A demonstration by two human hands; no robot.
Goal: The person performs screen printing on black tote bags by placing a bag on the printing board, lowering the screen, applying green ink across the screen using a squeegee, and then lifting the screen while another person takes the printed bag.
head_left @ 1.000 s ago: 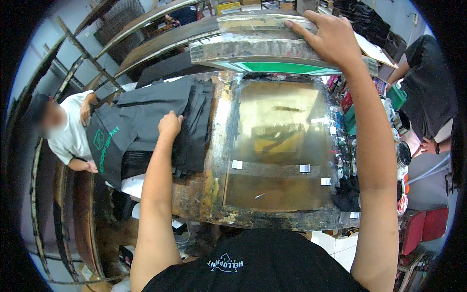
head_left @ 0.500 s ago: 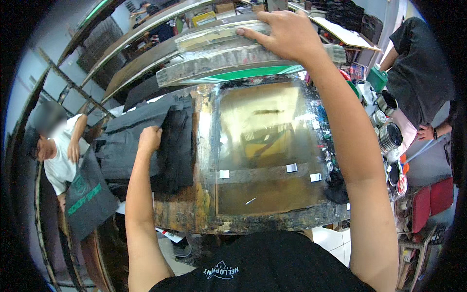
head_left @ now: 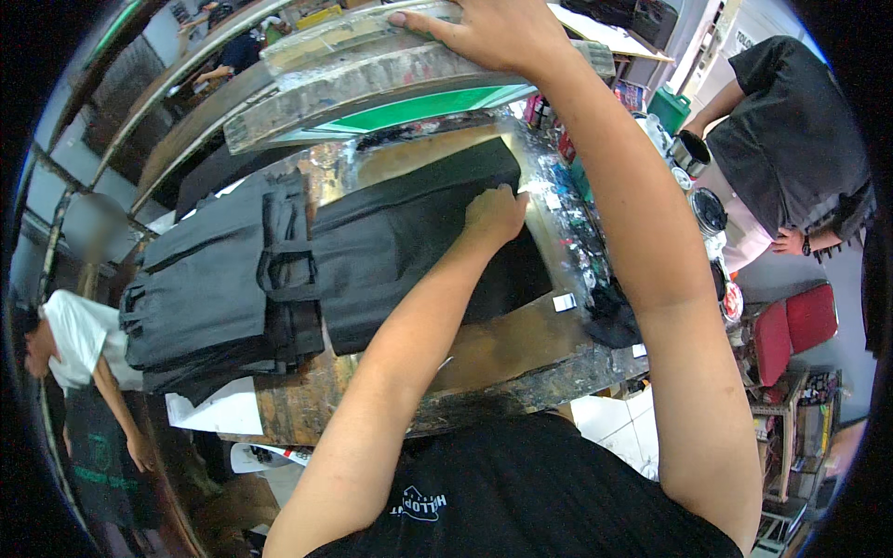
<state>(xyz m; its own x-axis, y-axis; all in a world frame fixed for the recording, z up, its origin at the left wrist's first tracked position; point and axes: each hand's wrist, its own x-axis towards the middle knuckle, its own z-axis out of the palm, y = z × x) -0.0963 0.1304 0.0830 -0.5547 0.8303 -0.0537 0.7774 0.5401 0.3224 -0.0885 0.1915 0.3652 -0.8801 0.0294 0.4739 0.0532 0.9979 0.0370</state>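
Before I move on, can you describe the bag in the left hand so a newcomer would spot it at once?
Start at the paint-stained table across the middle. On it, just right of the thick stack of dark bags, one dark bag stretches over a brown board. Unlike the stacked ones, it reaches onto the board, its right end gripped by the left hand.

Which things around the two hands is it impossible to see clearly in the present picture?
In the head view:
Right hand: partly cut off by the top edge, so its full grip on the long, stained pale bar is unclear.
Left hand: fingertips hidden by its own curled shape.
Glossy yellowish-brown flat board: middle hidden under the flat black fabric bag.
Person in white shirt: head blurred.
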